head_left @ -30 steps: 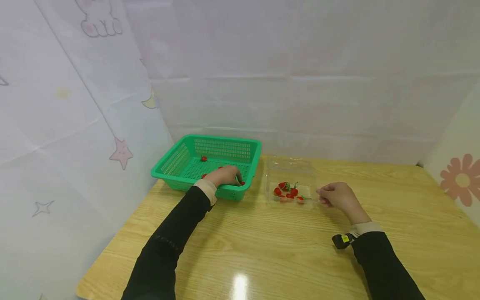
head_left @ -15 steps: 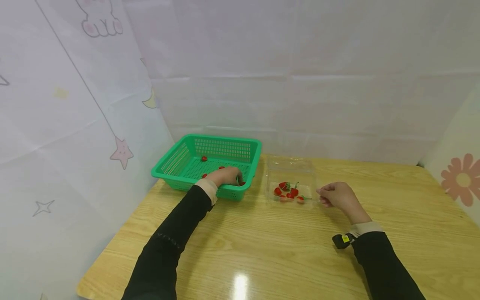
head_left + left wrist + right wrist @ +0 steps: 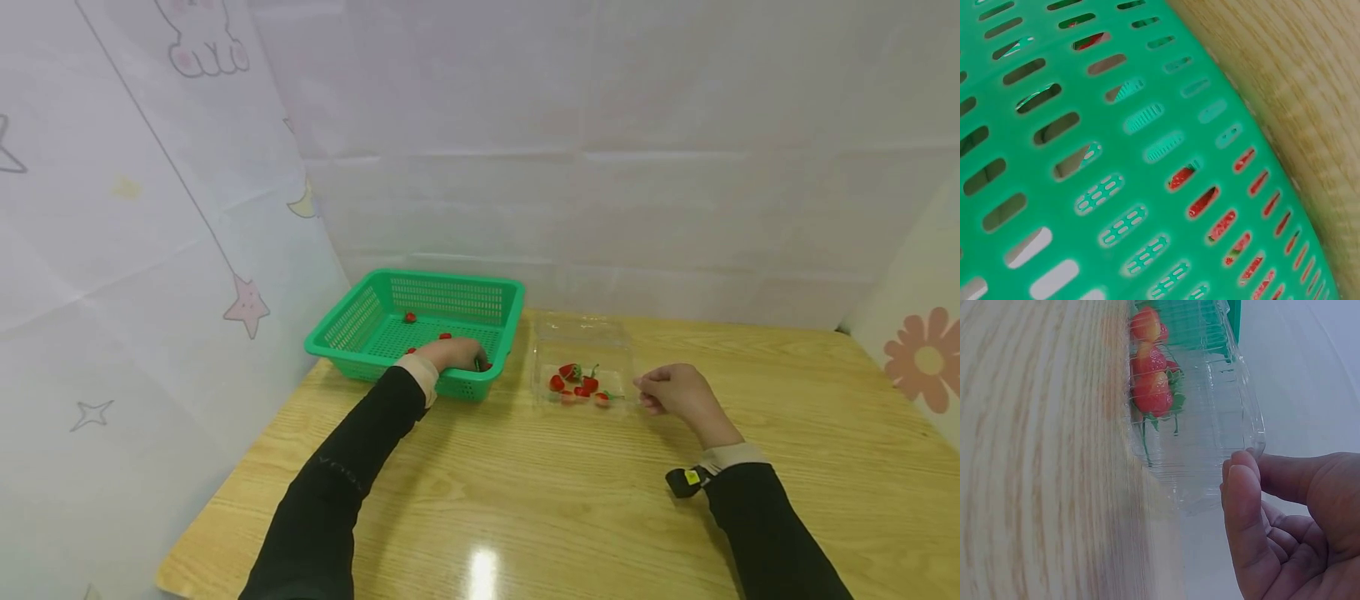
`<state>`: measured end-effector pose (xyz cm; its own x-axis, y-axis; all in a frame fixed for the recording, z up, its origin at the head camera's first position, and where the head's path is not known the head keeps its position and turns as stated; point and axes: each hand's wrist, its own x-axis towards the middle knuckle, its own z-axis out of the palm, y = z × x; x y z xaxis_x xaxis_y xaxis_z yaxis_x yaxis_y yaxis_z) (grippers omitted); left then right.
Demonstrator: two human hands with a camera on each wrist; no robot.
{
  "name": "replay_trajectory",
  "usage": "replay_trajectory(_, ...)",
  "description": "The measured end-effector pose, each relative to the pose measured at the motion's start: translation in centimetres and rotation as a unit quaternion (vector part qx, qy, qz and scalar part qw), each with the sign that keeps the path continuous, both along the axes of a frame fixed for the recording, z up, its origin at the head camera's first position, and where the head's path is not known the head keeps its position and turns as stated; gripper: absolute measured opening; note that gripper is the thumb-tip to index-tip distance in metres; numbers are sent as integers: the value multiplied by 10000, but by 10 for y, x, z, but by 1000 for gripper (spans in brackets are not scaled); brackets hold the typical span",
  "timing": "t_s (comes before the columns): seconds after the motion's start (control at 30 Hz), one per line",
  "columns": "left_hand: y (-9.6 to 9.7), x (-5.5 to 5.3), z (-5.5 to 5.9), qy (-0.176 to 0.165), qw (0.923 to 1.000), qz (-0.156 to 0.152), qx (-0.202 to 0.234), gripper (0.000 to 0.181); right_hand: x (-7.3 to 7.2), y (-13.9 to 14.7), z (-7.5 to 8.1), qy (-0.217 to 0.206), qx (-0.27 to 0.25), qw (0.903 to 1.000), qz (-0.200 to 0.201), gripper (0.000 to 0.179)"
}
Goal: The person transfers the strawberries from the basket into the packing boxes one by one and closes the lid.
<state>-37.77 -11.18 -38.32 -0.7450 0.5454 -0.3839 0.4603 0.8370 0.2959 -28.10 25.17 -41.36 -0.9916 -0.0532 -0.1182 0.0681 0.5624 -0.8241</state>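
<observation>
My left hand (image 3: 457, 353) reaches over the near rim of the green plastic basket (image 3: 325, 340). Its curled fingers pinch a strawberry (image 3: 490, 366) near the basket's right corner, largely hidden by the hand. In the left wrist view, the slotted basket wall (image 3: 1060, 206) covers most of that hand, with red fruit (image 3: 1091, 41) showing through beside a finger. My right hand (image 3: 677, 396) pinches the right edge of a clear plastic box (image 3: 540, 354) between thumb and forefinger. Inside the box lie several strawberries (image 3: 1154, 394) with green leaves and stems.
Other strawberries (image 3: 410, 317) lie spread on the basket floor. Basket and box stand side by side on a wooden table (image 3: 555, 492). A pale printed curtain (image 3: 675, 167) hangs close behind them and along the left.
My left hand stays in the basket's right corner with only a slight shift of the fingers. The right hand and the box keep their place; the head view has turned very slightly.
</observation>
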Motion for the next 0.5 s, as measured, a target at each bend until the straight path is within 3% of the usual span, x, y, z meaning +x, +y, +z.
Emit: replay_trajectory(0.5,2,0,0,91,9999,-72,-26,30,0,1,-1,33,-7,10000,13,36)
